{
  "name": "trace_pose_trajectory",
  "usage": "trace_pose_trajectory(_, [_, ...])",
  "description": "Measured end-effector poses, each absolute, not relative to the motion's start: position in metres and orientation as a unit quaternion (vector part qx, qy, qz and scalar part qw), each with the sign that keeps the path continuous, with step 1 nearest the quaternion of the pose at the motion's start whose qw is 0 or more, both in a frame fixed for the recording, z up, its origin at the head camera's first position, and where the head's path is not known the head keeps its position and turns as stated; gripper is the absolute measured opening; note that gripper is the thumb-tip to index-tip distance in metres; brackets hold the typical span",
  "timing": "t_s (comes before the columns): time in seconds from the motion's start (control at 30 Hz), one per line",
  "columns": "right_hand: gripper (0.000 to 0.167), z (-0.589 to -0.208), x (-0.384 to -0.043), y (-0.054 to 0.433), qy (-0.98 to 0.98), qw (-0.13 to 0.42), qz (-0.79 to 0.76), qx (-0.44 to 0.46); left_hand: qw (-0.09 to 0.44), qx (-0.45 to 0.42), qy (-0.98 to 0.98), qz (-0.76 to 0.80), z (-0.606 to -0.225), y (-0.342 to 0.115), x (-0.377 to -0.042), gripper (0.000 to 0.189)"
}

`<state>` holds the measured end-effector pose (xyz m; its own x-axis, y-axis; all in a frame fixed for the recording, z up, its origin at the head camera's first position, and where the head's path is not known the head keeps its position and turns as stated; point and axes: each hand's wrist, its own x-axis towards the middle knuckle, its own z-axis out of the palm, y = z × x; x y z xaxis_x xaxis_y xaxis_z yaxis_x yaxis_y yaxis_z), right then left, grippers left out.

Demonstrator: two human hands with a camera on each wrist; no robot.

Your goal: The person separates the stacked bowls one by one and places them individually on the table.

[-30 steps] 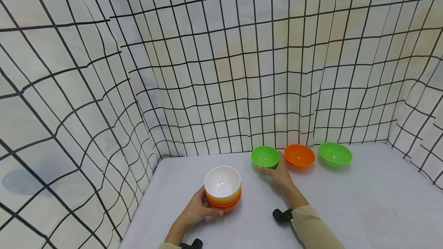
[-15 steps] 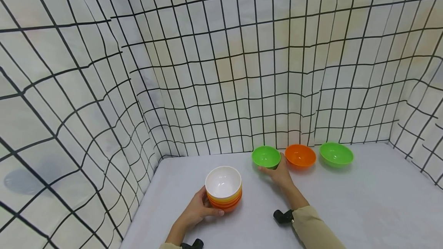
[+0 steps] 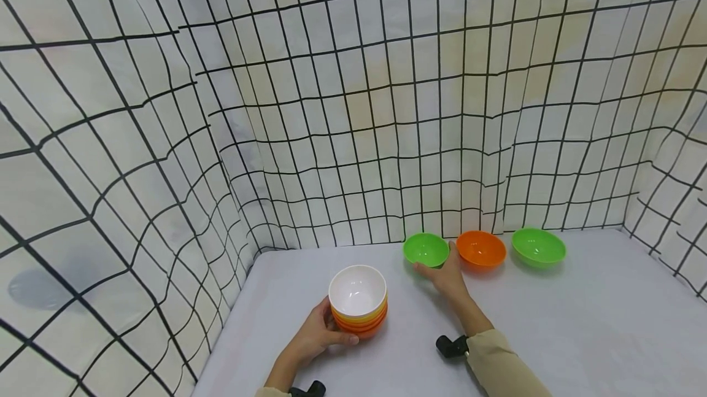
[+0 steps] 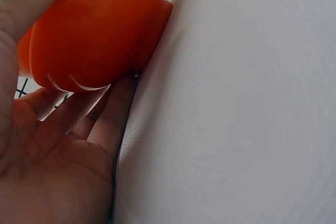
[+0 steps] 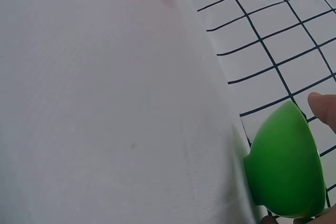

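Observation:
A stack of bowls (image 3: 358, 299) stands on the white table, a white one on top, then yellow and orange below. My left hand (image 3: 319, 334) holds its left and near side, thumb in front. In the left wrist view, the fingers (image 4: 118, 108) curl beneath the bulging side of the orange bowl (image 4: 100, 30); its foot meets the table. My right hand (image 3: 448, 275) is around a green bowl (image 3: 426, 248) upright at the back. In the right wrist view, the thumb (image 5: 324, 109) is apart from this green bowl (image 5: 286, 166); the other fingers are mostly hidden behind it.
To the right of my right hand stand an orange bowl (image 3: 481, 250) and another green bowl (image 3: 538, 247), in a row along the back. A white sheet with black grid lines (image 3: 364, 139) rises behind and left of the table (image 3: 552, 323).
The fingers of my right hand have spread slightly away from the green bowl. My left hand and the stack keep their places; the whole head view has shifted slightly.

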<state>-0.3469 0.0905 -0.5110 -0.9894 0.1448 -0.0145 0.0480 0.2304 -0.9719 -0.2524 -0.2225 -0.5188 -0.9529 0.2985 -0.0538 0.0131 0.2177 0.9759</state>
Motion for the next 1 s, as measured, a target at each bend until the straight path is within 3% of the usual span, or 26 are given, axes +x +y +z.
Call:
trace_pose_trajectory(0.4, [0.113,-0.483,-0.334,0.085,-0.822,0.044,0.564,-0.073,0.116,0.103,0.771,0.618,-0.517,-0.222,-0.251,0.102])
trace_pose_trajectory(0.6, [0.111,-0.455,-0.32,0.077,-0.832,0.063,0.55,-0.036,0.114,0.108,0.77,0.619,-0.518,-0.223,-0.251,0.101])
trace_pose_trajectory(1.0, [0.098,-0.43,-0.298,0.055,-0.823,-0.015,0.554,0.122,0.112,0.106,0.773,0.616,-0.519,-0.222,-0.251,0.101])
